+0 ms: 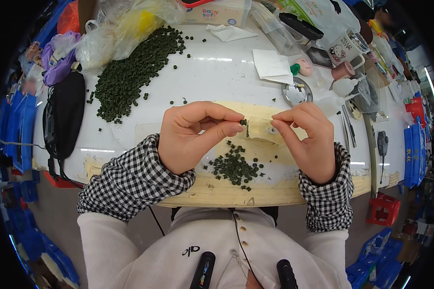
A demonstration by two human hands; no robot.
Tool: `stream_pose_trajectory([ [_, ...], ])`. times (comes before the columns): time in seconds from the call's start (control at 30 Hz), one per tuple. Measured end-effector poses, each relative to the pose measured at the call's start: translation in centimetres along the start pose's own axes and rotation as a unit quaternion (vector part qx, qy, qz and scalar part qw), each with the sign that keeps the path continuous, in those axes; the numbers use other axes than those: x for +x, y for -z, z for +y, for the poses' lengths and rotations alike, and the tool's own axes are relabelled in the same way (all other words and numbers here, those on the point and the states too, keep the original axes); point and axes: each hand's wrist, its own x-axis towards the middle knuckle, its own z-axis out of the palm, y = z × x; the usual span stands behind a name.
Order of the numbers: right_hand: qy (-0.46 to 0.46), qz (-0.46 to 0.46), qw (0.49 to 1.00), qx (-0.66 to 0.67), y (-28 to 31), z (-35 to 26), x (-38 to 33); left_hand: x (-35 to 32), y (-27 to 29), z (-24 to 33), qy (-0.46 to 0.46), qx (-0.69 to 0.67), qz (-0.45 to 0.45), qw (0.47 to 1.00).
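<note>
Between the thumb and index finger of my left hand is a small dark green part. It is at the left end of a block wrapped in pale yellow tape, which sits on the table. My right hand is closed in a pinch at the block's right end; what its fingertips hold, if anything, is too small to make out. Just in front of the block lies a small heap of similar green parts. A far larger pile of green parts spreads over the table's far left.
A black pouch and clear plastic bags crowd the left side. Toward the right are white tissues, a round dish, a white mug and slim pen-like tools. The table's wooden edge runs close to my body.
</note>
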Motion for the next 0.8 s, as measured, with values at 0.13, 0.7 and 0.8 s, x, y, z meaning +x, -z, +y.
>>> stream_pose_trajectory([
  [0.13,0.002,0.045,0.999,0.014,1.0,-0.8,0.0,0.0,-0.1,-0.1,0.012,-0.021,-0.004,1.0],
  [0.7,0.008,-0.026,0.962,0.272,0.0,-2.4,-1.1,-0.4,-0.8,-0.1,0.048,-0.006,-0.085,0.995],
  [0.8,0.004,-0.028,0.963,0.268,0.0,-2.4,-1.1,-0.4,-0.8,-0.1,0.047,-0.004,-0.086,0.995],
])
